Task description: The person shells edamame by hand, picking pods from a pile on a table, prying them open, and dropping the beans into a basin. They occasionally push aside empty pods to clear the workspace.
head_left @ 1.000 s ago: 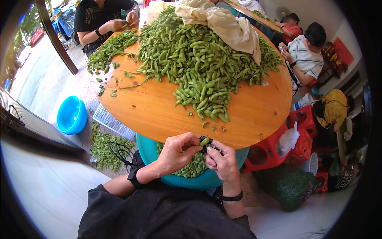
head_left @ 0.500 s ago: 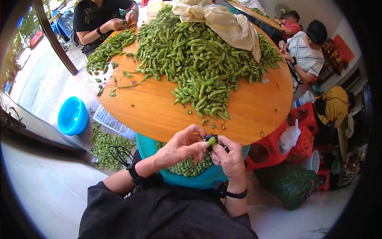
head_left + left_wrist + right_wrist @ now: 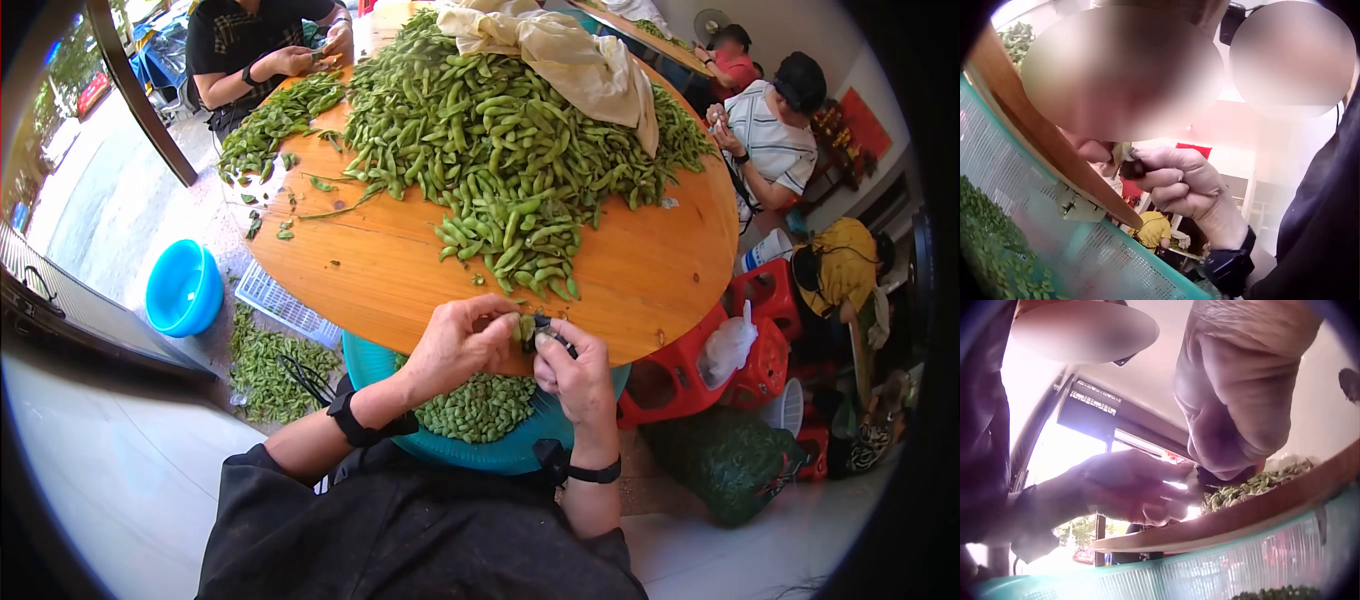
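Observation:
My left hand pinches a green soybean pod between thumb and fingertips, just over the near table edge. In my right hand is a small black tool, its dark end right at the pod; the curled fingers hide most of it, and I cannot tell its exact kind. The left wrist view shows the pod pale and crumpled beside the right hand's fingers. Below both hands, a teal perforated basin holds loose green beans. A large heap of pods covers the table's far half.
The wooden table has a cream cloth over the heap. A blue basin, a white crate and scattered pods are on the floor at left. Red stools stand at right. Other people sit around.
Both hands have shifted slightly up toward the table edge. The pod, plump and bright green between the fingers before, now looks flatter and darker. The left fingertips have moved around on it.

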Action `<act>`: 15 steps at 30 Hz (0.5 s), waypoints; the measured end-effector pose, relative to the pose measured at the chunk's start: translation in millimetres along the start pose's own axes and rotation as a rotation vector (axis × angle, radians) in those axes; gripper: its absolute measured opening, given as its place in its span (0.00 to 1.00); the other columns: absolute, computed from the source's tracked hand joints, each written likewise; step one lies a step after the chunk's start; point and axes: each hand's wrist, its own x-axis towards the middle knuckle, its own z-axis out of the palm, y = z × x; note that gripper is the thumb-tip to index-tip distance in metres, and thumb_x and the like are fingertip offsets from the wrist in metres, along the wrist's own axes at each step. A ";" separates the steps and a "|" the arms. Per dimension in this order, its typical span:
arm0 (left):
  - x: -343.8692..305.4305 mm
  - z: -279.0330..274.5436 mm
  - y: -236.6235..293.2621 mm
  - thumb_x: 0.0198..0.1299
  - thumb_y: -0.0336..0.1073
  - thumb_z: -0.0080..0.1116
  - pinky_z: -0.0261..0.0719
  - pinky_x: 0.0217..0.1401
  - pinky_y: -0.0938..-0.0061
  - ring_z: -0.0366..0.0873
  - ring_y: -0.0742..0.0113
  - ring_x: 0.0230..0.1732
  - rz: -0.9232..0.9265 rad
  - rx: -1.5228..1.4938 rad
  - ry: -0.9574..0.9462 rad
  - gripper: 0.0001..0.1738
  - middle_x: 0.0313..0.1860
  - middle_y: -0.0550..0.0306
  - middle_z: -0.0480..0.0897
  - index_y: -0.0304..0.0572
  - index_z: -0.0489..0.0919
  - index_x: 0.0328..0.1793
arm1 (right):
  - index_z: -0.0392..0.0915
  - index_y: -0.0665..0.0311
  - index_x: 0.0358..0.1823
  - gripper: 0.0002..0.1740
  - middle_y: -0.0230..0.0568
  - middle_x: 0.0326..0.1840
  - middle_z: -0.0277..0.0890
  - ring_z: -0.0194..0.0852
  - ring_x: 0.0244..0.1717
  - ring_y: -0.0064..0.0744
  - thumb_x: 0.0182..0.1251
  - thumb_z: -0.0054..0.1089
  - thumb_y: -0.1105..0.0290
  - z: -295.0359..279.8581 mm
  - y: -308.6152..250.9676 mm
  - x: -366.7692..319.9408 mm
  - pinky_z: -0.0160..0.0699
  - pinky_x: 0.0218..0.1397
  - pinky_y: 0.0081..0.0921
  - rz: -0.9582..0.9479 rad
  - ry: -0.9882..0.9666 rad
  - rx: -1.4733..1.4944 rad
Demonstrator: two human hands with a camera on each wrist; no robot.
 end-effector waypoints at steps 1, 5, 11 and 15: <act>1.2 -1.1 1.4 0.73 0.35 0.54 0.79 0.31 0.81 0.79 0.77 0.27 0.000 -0.001 0.000 0.13 0.28 0.60 0.82 0.32 0.79 0.53 | 0.77 0.72 0.54 0.13 0.22 0.22 0.66 0.59 0.18 0.10 0.73 0.57 0.73 5.0 -3.9 2.3 0.56 0.19 0.12 -0.015 0.035 0.054; 4.1 -1.8 1.8 0.74 0.37 0.53 0.78 0.35 0.83 0.79 0.78 0.30 0.005 -0.206 -0.033 0.13 0.30 0.62 0.82 0.34 0.79 0.54 | 0.78 0.72 0.54 0.15 0.21 0.23 0.68 0.60 0.19 0.09 0.71 0.63 0.71 6.2 -7.4 3.0 0.57 0.19 0.12 -0.098 0.092 -0.005; 2.3 6.0 -1.5 0.75 0.38 0.52 0.77 0.35 0.83 0.78 0.79 0.33 0.018 -0.399 -0.100 0.11 0.33 0.60 0.82 0.37 0.79 0.51 | 0.80 0.69 0.54 0.15 0.22 0.24 0.70 0.61 0.20 0.09 0.68 0.66 0.73 12.1 -7.8 -2.9 0.58 0.19 0.11 -0.171 0.136 -0.054; 1.2 13.8 -9.9 0.76 0.39 0.50 0.76 0.34 0.82 0.77 0.78 0.32 -0.017 -0.577 -0.099 0.12 0.34 0.60 0.80 0.37 0.77 0.50 | 0.80 0.69 0.54 0.15 0.23 0.24 0.70 0.61 0.20 0.09 0.68 0.66 0.75 15.5 -10.3 -6.7 0.60 0.20 0.12 -0.189 0.147 -0.097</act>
